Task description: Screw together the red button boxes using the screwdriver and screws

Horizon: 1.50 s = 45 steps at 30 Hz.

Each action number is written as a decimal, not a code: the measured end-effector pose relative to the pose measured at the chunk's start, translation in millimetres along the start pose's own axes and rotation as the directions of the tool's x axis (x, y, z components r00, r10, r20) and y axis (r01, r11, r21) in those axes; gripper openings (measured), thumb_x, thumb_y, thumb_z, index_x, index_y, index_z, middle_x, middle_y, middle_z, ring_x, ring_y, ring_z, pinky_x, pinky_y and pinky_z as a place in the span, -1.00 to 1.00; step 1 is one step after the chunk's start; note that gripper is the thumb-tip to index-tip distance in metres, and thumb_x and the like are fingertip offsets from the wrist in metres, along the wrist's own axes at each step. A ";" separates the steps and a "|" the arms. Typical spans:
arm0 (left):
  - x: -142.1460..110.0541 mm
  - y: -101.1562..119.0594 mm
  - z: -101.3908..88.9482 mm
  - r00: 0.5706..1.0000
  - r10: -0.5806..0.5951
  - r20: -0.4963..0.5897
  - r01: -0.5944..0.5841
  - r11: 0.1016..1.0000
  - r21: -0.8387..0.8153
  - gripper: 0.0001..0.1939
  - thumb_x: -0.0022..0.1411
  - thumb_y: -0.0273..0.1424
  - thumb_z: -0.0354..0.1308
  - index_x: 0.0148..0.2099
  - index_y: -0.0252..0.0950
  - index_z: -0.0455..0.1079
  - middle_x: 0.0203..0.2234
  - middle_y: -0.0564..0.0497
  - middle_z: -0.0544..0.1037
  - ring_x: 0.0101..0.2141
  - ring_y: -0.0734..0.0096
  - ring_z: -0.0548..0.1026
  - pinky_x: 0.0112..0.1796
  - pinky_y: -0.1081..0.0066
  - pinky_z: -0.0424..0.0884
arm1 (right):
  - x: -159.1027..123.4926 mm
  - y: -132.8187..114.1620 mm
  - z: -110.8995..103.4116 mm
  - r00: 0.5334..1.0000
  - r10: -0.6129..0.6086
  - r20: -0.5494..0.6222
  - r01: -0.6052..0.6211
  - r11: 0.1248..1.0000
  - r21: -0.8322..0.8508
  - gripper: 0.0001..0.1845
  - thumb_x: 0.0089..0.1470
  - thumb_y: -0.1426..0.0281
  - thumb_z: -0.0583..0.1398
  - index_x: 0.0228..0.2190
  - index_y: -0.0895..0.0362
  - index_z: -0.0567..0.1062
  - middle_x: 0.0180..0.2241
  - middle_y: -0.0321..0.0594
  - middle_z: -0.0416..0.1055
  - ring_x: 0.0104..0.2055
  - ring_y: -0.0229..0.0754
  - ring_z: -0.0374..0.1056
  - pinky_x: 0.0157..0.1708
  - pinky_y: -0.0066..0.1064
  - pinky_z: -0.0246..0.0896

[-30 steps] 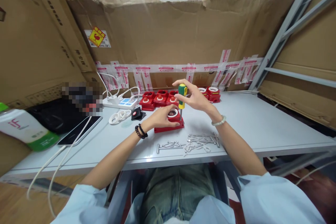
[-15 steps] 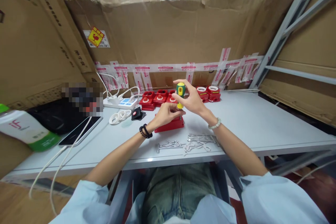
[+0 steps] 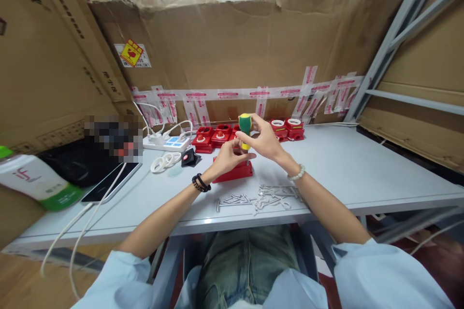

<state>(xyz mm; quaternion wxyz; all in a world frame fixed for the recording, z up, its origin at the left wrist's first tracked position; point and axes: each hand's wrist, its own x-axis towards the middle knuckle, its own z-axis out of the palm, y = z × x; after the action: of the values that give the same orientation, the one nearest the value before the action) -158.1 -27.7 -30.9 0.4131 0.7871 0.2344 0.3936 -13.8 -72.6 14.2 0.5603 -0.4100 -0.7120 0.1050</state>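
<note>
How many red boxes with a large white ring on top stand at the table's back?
2: one red box just right of the right hand, the other red box beside it, farther right. The right hand may hide more.

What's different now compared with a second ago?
The left hand, earlier spread over the red box, has drawn its fingers together beside the screwdriver's shaft; whether they pinch anything is unclear. The screwdriver has shifted slightly left, held by the right hand throughout. The box and loose metal screws stayed put.
</note>
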 end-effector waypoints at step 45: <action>-6.4 15.0 -19.2 0.909 0.100 0.405 -0.375 0.622 0.687 -0.86 0.30 -0.30 0.11 -0.25 -0.26 0.40 -0.19 -0.02 0.53 -0.05 0.14 0.40 0.01 0.05 0.13 | -3.7 -3.1 -11.0 0.989 0.012 -0.147 -0.037 0.985 -0.170 -0.64 0.02 0.09 0.28 -0.47 0.11 0.36 -0.57 -0.37 0.28 -0.53 -0.30 0.15 -0.50 -0.42 0.08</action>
<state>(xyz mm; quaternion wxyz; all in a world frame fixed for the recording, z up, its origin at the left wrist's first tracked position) -176.8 -31.5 -14.3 0.0263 0.9643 0.1960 0.1761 -5.3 -80.6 17.3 0.5719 -0.4722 -0.6705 0.0199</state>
